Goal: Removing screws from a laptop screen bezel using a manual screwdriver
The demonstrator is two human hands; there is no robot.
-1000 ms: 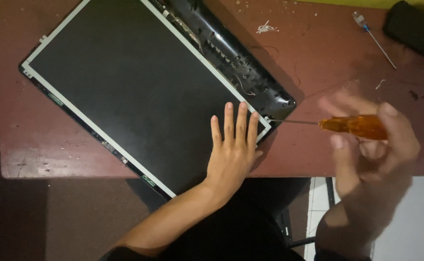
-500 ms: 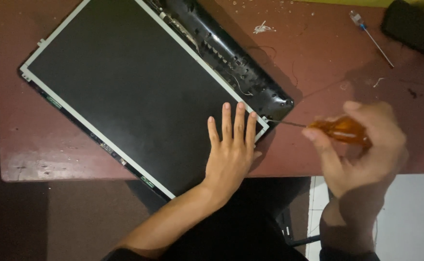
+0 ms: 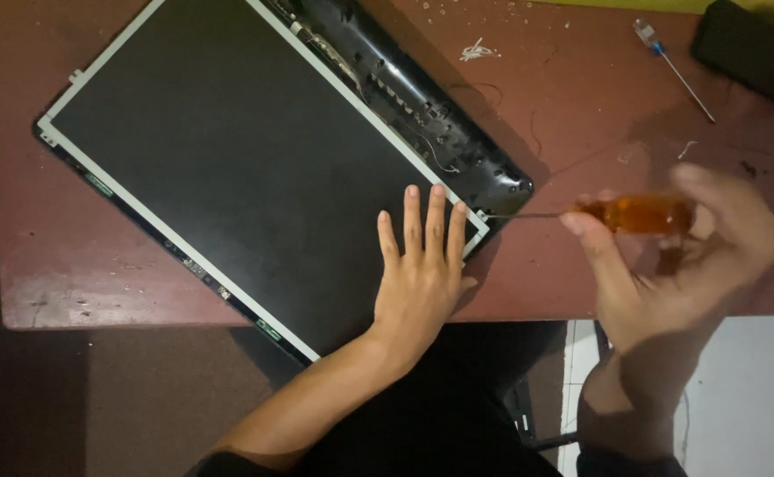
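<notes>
A dark flat screen panel point(image 3: 228, 168) with a pale metal frame lies slanted on a reddish-brown table point(image 3: 95, 274), resting in a black plastic back cover point(image 3: 422, 115). My left hand point(image 3: 422, 274) lies flat on the panel's near right corner, fingers apart. My right hand point(image 3: 687, 256), blurred, grips an orange-handled screwdriver point(image 3: 638, 214) held level. Its thin shaft reaches left and the tip sits at the panel's right corner by the cover's end.
A second, thin screwdriver point(image 3: 674, 71) with a clear handle lies at the table's far right. A black object point(image 3: 753, 49) sits in the top right corner. Small white scraps point(image 3: 475, 50) lie near the cover. White floor shows below the table's right edge.
My right hand has shifted slightly and re-gripped the orange screwdriver, whose tip stays at the panel's corner. My left hand has stayed flat on the panel.
</notes>
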